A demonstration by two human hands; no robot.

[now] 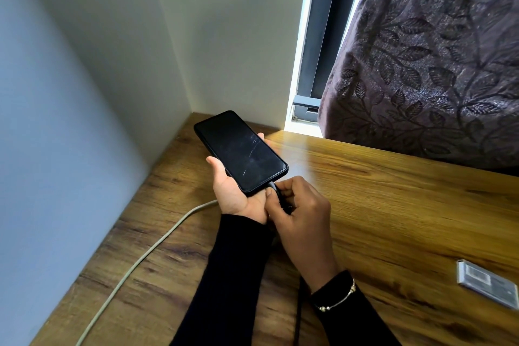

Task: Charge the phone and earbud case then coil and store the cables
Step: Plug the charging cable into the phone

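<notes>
Nearby, white cable [146, 254], small box [487, 284], curtain [438, 64]

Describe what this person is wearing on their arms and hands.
Both arms are in long black sleeves that end at the wrists. The right wrist carries a thin gold-toned bracelet with small beads. The left hand and right hand are bare; no rings visible.

The phone [241, 151] is held above the far left corner of the wooden desk [393, 205], lying in the left hand [238, 194], its top end toward 11 o'clock. At its near end, toward 5 o'clock, the right hand [300, 213] pinches the cable plug [273, 187] at the phone's port. A second cable [140, 258] runs along the desk from 7 o'clock to beneath the left hand. A small flat box [487, 284] lies at 4 o'clock, well apart. The curtain [435, 64] hangs behind the desk at 1 o'clock
</notes>
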